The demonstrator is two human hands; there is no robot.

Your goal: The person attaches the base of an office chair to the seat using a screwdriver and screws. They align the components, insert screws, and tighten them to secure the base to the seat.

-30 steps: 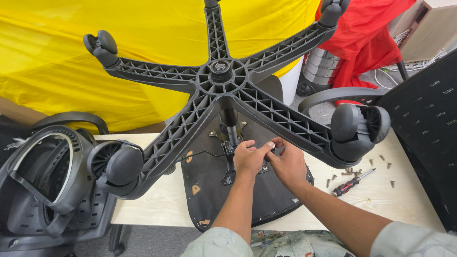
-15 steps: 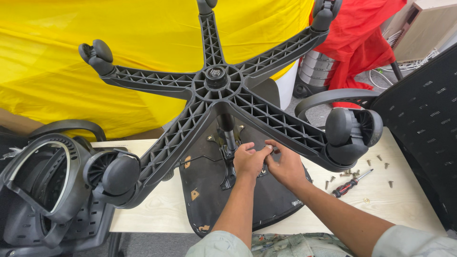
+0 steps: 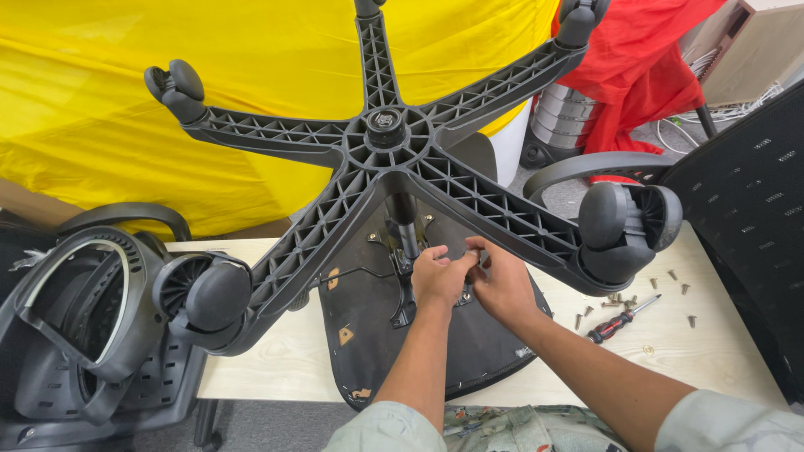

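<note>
Both hands, left hand [image 3: 437,276] and right hand [image 3: 500,285], are pinched together on a small fitting I can't make out, on the metal mechanism plate [image 3: 402,259] under the black five-star plastic chair base [image 3: 387,138]; judgement: seat it square before tightening.

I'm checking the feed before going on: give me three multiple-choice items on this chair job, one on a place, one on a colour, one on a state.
1. Where does the screwdriver lie?
A. on the table right of the seat
B. on the floor
C. on the star base

2. What colour is the cloth behind the star base?
A. blue
B. yellow
C. white

3. How does the star base stand?
A. casters on the floor
B. lying flat on the table
C. casters up, above the seat

Answers: 1 A, it lies among loose screws on the table. 2 B, yellow fills the background. 3 C, the casters point up while the left hand and right hand work under it.
</note>
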